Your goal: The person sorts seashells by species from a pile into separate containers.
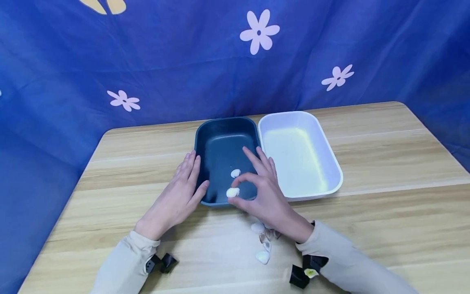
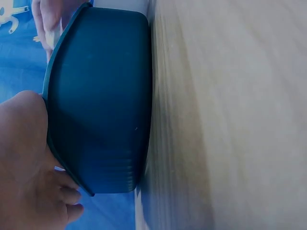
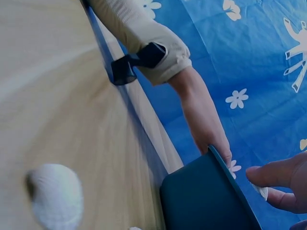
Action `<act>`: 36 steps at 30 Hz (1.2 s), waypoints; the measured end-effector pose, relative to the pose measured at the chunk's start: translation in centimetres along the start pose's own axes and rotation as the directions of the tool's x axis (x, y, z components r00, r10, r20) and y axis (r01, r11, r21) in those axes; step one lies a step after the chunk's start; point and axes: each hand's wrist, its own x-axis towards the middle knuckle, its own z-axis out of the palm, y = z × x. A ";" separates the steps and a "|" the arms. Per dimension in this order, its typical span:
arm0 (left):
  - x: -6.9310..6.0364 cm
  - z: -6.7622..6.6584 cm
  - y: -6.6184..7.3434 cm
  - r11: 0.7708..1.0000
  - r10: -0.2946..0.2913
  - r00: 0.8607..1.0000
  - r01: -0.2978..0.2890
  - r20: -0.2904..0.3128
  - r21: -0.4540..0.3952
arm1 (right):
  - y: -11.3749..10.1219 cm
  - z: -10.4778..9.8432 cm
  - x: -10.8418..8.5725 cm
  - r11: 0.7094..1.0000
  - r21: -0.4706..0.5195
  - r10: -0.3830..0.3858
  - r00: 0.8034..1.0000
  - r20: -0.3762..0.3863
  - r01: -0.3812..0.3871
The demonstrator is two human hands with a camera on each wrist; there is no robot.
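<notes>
Between its thumb and index finger, my right hand (image 1: 266,196) pinches a white ribbed seashell (image 1: 233,192) over the near end of a dark teal tray (image 1: 209,201). The other right fingers stretch away from the shell. A second white seashell (image 1: 235,173) lies inside that tray. My left hand (image 1: 178,198) rests along the tray's left rim, fingers nearly straight, thumb at the near corner. The left wrist view shows the thumb touching the rim of the tray (image 2: 98,100). In the right wrist view the pinched seashell (image 3: 260,191) shows only partly between the fingertips.
A white tray (image 1: 332,185) stands right beside the dark one. Several loose shells (image 1: 262,256) lie on the wooden table (image 1: 213,253) in front of the trays, partly hidden by my right wrist. A blue flowered cloth (image 1: 191,61) hangs behind the table.
</notes>
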 end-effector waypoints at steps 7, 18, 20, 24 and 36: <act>0.1 -0.1 0.1 1.000 0.020 1.000 -0.020 -0.008 0.015 | 0.1 1.0 1.3 0.996 -0.083 0.029 0.999 -0.042 -0.032; 0.2 -0.1 0.1 0.999 0.028 1.000 -0.028 -0.014 0.021 | 0.5 1.7 3.5 0.997 -0.041 0.058 0.996 -0.062 -0.061; 0.1 -0.1 0.1 0.999 0.024 1.000 -0.024 -0.009 0.022 | 0.6 2.1 4.0 0.996 -0.063 0.059 0.996 -0.060 -0.063; 0.0 -0.1 0.0 1.000 0.021 1.000 -0.021 -0.003 0.022 | 0.8 2.8 4.8 0.987 -0.144 0.058 0.997 -0.055 -0.065; -0.1 -0.1 0.0 1.000 0.018 1.000 -0.018 0.000 0.008 | 0.9 2.8 7.0 0.962 -0.223 0.159 0.987 -0.002 -0.156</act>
